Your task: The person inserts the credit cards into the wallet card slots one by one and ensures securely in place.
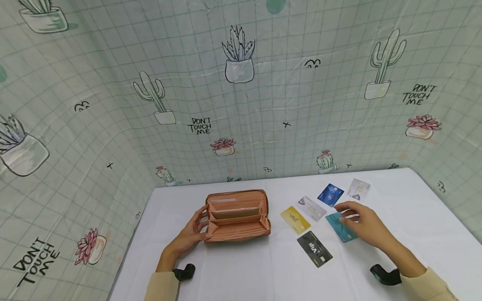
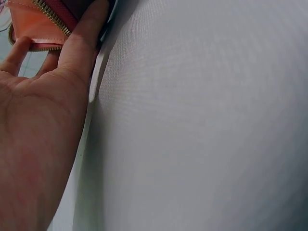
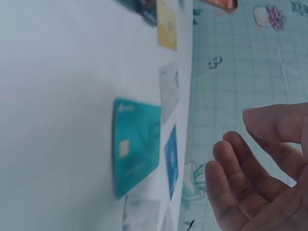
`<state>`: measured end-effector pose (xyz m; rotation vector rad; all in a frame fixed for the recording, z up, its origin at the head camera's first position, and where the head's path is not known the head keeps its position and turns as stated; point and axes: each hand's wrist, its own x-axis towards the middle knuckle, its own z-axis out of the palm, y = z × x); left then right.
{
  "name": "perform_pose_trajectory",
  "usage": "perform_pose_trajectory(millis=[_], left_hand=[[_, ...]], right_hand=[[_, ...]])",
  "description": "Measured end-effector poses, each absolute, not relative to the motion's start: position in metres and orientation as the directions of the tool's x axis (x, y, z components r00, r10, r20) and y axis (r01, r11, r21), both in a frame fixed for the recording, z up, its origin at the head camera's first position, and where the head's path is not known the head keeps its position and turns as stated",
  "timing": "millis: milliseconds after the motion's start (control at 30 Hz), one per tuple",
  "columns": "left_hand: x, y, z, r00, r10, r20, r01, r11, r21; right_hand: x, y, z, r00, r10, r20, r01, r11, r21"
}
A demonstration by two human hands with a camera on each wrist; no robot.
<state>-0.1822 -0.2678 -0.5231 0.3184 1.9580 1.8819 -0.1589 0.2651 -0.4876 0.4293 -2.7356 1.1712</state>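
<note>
An orange-tan zip wallet lies unzipped and spread on the white table, its inner pockets showing. My left hand grips its left side, thumb at the near corner and fingers along the edge; in the left wrist view the brass zipper runs beside the thumb. Over a teal card hovers my right hand, fingers loosely bent and nothing between them. In the right wrist view the whole teal card shows, apart from the fingers. A pale card lies beside it, hidden by my hand in the head view.
Between wallet and right hand lie a yellow card, a silver card and a black VIP card. Farther back are a blue card and another silver card. A cactus-print curtain surrounds the table.
</note>
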Motion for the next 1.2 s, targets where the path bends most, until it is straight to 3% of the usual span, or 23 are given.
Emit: perform_pose_trajectory(millis=[267,633,1200], left_hand=[[-0.182,-0.268,-0.523,-0.893,0.429,-0.137,-0.119,0.069,0.991],[-0.182,-0.268,-0.523,-0.895,0.424,-0.14,-0.12,0.075,0.99],[-0.182,-0.266,-0.522,-0.899,0.409,-0.157,-0.121,0.111,0.986]], right_hand=[[-0.15,0.29,-0.499,-0.979,-0.112,0.171,-0.199,0.706,-0.68],[-0.151,0.286,-0.511,-0.995,-0.091,0.04,-0.094,0.72,-0.688],[-0.153,0.267,-0.518,-0.996,-0.083,0.028,-0.083,0.785,-0.614]])
